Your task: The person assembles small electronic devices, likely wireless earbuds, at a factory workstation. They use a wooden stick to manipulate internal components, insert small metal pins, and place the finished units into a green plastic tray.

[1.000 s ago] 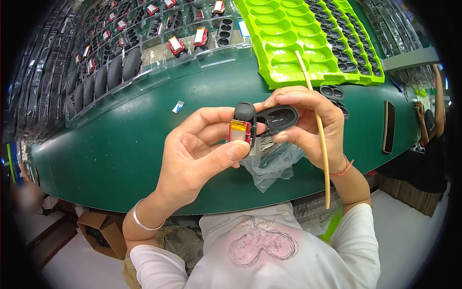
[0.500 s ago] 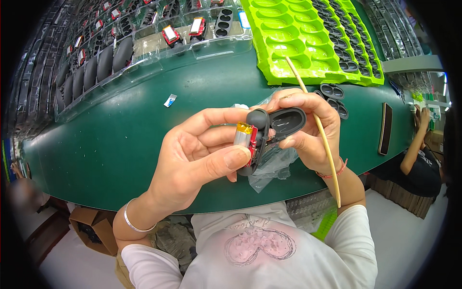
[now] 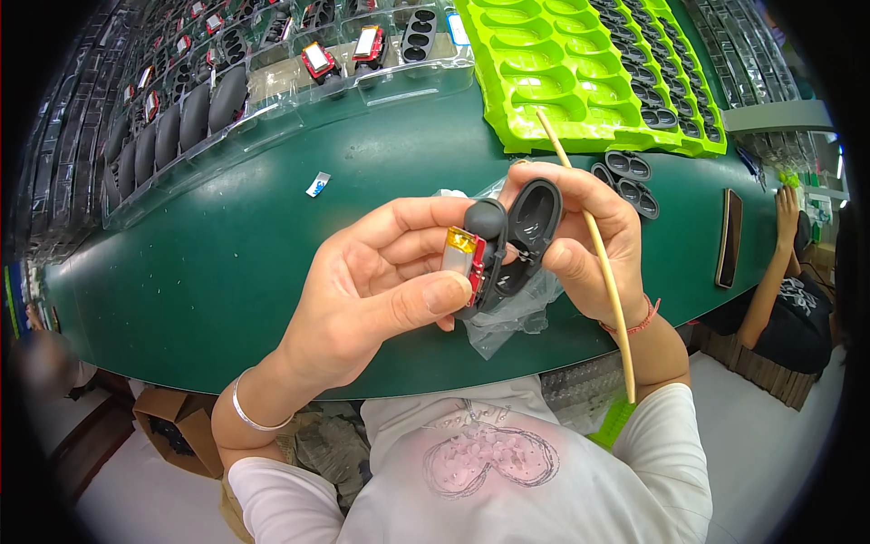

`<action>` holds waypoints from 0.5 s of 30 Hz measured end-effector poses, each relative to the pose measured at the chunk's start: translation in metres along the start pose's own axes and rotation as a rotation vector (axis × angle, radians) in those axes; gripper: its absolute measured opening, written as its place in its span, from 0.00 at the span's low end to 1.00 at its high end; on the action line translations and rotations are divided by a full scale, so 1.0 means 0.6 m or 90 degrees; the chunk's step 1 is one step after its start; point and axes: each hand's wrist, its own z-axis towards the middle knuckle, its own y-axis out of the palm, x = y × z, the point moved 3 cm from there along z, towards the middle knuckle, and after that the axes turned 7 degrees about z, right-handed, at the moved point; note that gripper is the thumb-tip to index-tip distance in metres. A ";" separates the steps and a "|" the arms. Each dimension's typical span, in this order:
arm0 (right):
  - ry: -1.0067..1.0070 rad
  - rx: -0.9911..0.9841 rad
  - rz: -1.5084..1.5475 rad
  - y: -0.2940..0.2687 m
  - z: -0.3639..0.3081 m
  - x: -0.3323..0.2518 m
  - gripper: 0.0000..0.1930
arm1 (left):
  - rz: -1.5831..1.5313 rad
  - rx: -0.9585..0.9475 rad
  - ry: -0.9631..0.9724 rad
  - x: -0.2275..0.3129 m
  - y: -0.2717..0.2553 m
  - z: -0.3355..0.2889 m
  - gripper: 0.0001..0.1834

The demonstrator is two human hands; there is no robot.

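Observation:
Between the fingers and thumb of my left hand (image 3: 340, 295) is a black plastic case insert with a rounded knob, carrying a red circuit board (image 3: 477, 268) and a silver battery (image 3: 456, 257) with yellow tape. My right hand (image 3: 603, 218) grips a dark oval case shell (image 3: 535, 216), its hollow side turned toward the insert. Shell and insert are very close at their lower ends; whether they are joined there I cannot tell. A thin wooden stick (image 3: 609, 272) is also held in my right hand, slanting across it. Below both hands lies a crumpled clear plastic bag (image 3: 507, 322) on the table.
A bright green tray (image 3: 507, 131) with dark shells stands at the back right, with loose shells (image 3: 628, 165) near it. Clear trays (image 3: 272, 111) of parts fill the back left. A small label (image 3: 318, 185) and a phone-like slab (image 3: 728, 240) lie on the green table (image 3: 181, 263). Another person's arm (image 3: 770, 263) shows at right.
The oval shell has swung from nearly level to steeply upright, facing the insert, as my right fingers shifted around it. My left hand stays almost still. The other person's arm at right has moved.

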 end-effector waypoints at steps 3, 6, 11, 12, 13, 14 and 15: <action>-0.015 -0.002 -0.033 0.000 -0.004 -0.003 0.27 | -0.011 -0.007 0.001 0.002 -0.001 0.003 0.37; -0.024 0.000 -0.038 0.001 -0.006 -0.006 0.26 | -0.030 0.002 -0.001 0.000 0.000 0.004 0.37; -0.004 -0.003 -0.077 0.011 -0.006 -0.014 0.25 | -0.027 0.039 0.021 -0.011 -0.002 0.004 0.37; -0.017 0.002 -0.085 0.011 -0.007 -0.012 0.25 | -0.023 0.031 0.015 -0.010 -0.001 0.005 0.37; -0.030 0.008 -0.093 0.013 -0.007 -0.010 0.25 | -0.019 0.024 0.009 -0.010 -0.001 0.005 0.37; -0.043 0.013 -0.100 0.012 -0.008 -0.008 0.25 | -0.014 0.017 0.004 -0.009 0.000 0.005 0.37; -0.059 -0.003 -0.143 0.010 -0.007 -0.007 0.25 | -0.012 0.013 0.002 -0.009 0.001 0.006 0.37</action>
